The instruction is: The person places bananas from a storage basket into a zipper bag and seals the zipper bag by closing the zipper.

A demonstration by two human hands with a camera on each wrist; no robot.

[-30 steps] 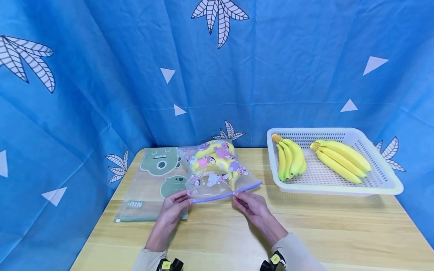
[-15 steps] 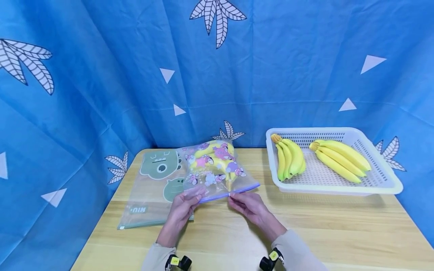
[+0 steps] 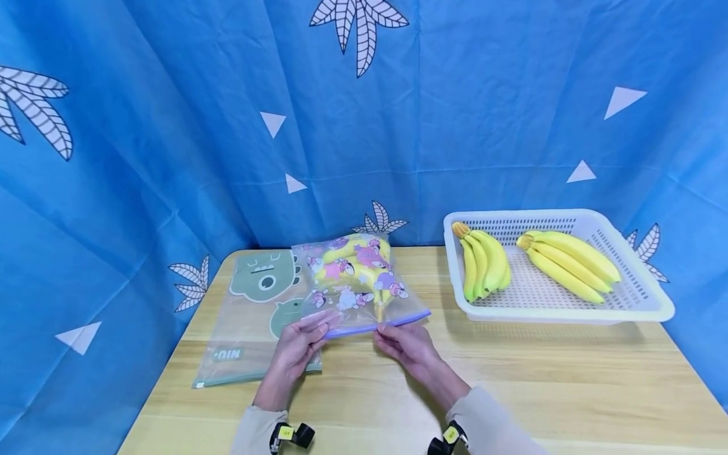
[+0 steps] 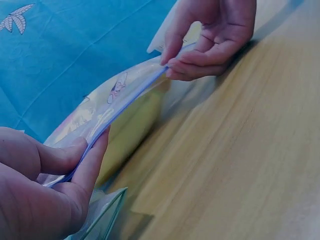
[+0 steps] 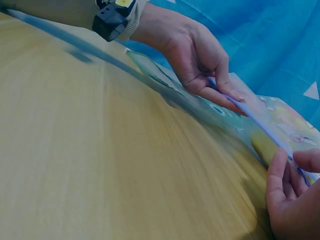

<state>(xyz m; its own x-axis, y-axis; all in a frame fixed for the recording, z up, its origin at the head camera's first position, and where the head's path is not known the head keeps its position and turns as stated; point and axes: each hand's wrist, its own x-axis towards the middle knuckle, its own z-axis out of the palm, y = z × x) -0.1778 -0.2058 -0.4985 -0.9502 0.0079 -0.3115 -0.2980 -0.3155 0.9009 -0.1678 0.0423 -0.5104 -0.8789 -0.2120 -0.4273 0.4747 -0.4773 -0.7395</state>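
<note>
A clear zip bag [image 3: 348, 300] with pink and purple cartoon prints lies on the table with a bunch of bananas [image 3: 366, 275] inside. Its purple zip edge [image 3: 351, 330] faces me. My left hand [image 3: 291, 351] pinches the left part of that edge, thumb on top and fingers beneath, as the left wrist view shows. Further right along the same edge, my right hand [image 3: 411, 351] pinches the strip between thumb and fingertips. Between the two hands the strip [image 4: 129, 102] runs nearly straight in the left wrist view. Yellow banana shows below it there.
Left of the hands, a second zip bag [image 3: 227, 338] with green dinosaur prints lies flat, partly under the cartoon bag and my left hand. A white plastic basket [image 3: 560, 314] at the right holds two bunches of bananas [image 3: 489, 265]. Blue curtain [image 3: 364, 145] hangs behind the table.
My left hand has moved right along the zip edge, and my right hand has shifted slightly left. The cartoon bag has moved a little left; the green-printed bag has slid slightly toward me.
</note>
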